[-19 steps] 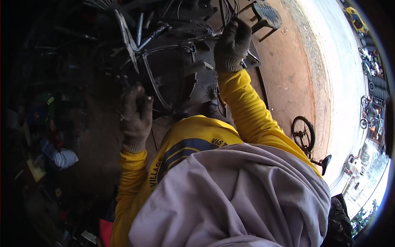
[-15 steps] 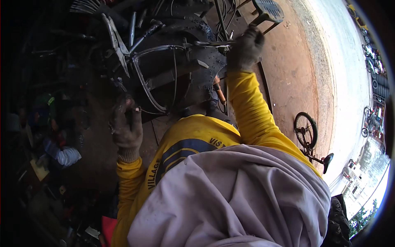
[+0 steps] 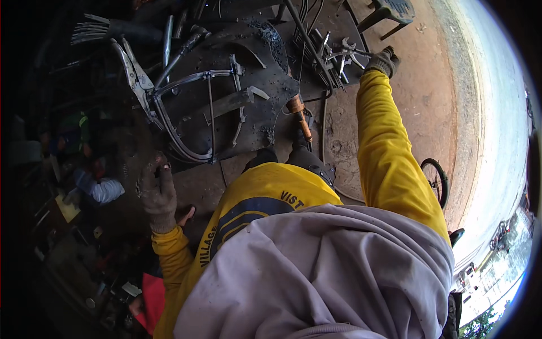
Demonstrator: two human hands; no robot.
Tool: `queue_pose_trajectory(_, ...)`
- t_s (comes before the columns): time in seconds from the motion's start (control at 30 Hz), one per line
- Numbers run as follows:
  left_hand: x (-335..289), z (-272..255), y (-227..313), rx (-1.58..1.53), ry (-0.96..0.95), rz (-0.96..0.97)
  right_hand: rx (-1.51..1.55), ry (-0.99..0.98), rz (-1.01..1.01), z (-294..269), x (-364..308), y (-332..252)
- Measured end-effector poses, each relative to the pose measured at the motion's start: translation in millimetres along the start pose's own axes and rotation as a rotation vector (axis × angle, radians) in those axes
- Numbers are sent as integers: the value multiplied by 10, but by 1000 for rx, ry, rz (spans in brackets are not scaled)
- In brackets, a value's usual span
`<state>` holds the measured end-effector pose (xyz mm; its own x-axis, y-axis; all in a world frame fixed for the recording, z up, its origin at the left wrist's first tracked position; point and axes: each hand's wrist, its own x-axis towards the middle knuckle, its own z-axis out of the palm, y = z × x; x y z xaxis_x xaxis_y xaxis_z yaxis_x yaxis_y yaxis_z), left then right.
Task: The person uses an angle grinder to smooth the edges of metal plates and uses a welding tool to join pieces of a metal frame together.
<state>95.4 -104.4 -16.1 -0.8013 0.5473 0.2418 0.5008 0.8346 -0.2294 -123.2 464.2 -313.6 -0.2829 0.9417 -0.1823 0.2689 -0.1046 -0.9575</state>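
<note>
My right hand (image 3: pixel 384 61), in a grey knitted glove, is out at the far right, beyond the table's corner. It is closed round the handle end of a pliers-like metal tool (image 3: pixel 350 52), whose jaws point left over other metal tools. My left hand (image 3: pixel 158 195), also gloved, hangs at the near left of the table with its fingers apart and nothing visible in them. Between my hands lies a frame of bent metal bars (image 3: pixel 169 124) on the dark metal table (image 3: pixel 254 127). Locking pliers (image 3: pixel 135 76) are clamped at its left side.
An orange-brown torch-like handle (image 3: pixel 296 106) hangs at the table's right edge. A wire brush (image 3: pixel 93 28), metal tubes (image 3: pixel 168 42) and cables lie at the far side. A plastic chair (image 3: pixel 392 12) stands far right, a bicycle wheel (image 3: pixel 435 181) nearer. Someone's foot (image 3: pixel 186 214) shows by my left wrist.
My right hand has moved right and away with the metal tool, from over the table to past its corner. My left hand has shifted slightly left and nearer. The view has shifted too.
</note>
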Motion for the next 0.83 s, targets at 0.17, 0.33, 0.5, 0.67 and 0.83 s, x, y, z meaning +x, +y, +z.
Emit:
queue_pose_trajectory(0.17, -186, -15, 195, -41, -99, -68, -129, -167, -164, 166, -376, 305)
queue_pose_trajectory(0.33, 69, -63, 243, -102, -126, -145, -260, -357, -119, -226, -327, 1213)
queue_pose_trajectory(0.5, 422, 43, -89, -255, 202, -450, -240, -509, 142, -592, -724, 1141)
queue_pose_trajectory(0.67, 1630, 261, -657, -729, 358, -772, -391, -595, 85, -1193, -954, 943)
queue_pose_trajectory(0.83, 2378, 1128, -1708, -838, 301, -842, -304, -601, 104, -1567, -1251, 787)
